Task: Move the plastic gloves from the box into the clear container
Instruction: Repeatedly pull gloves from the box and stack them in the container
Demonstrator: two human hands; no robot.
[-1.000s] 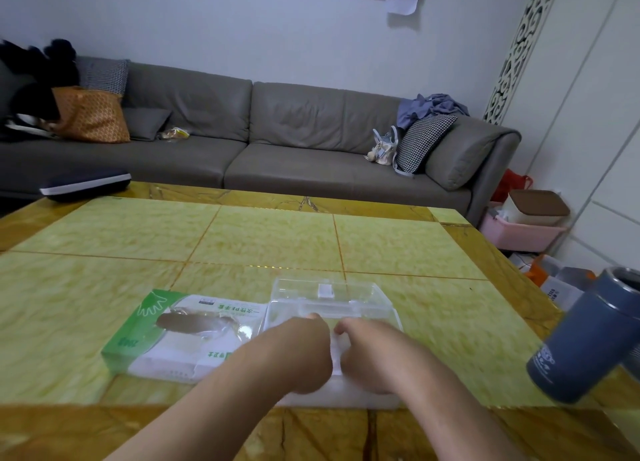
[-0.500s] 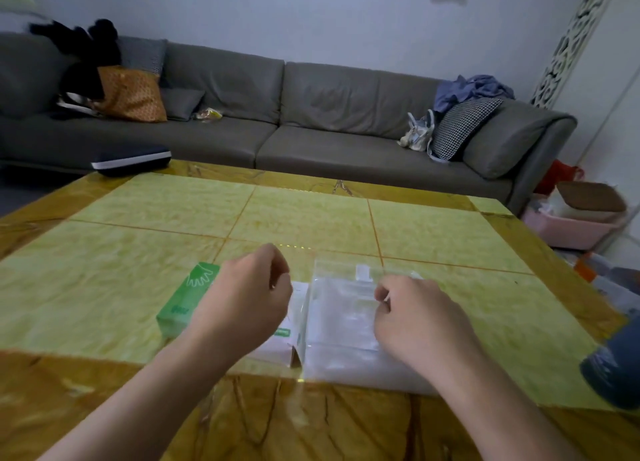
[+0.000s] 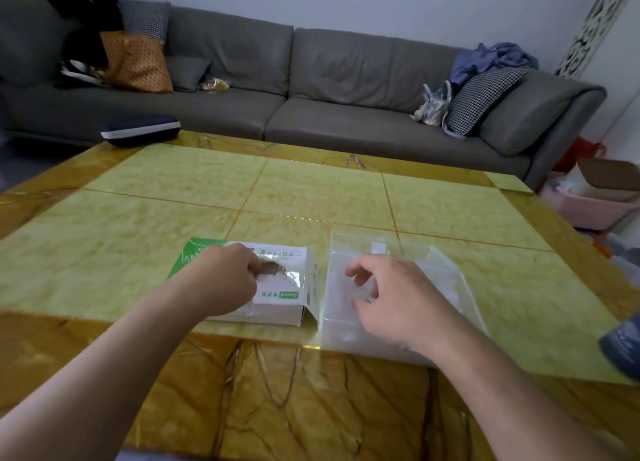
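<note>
Green-gold marble table [image 3: 311, 190] — grey sofa [image 3: 339, 89] behind.

I see both forearms bare to the frame edge, no sleeves. Left hand [image 3: 225, 280] and right hand [image 3: 398, 304]: bare, no rings, watch or gloves.

You have the table [image 3: 311, 190] in front of you, with the box [image 3: 277, 294] at its near middle and the clear container [image 3: 398, 287] just beside it at 3 o'clock. Your left hand [image 3: 225, 280] lies on the box top at its opening; your right hand [image 3: 391, 301] sits over the container. A cup [image 3: 621, 348] stands at the table's edge, 3 o'clock of the container. The sofa [image 3: 329, 79] runs behind the table at 12 o'clock.
</note>
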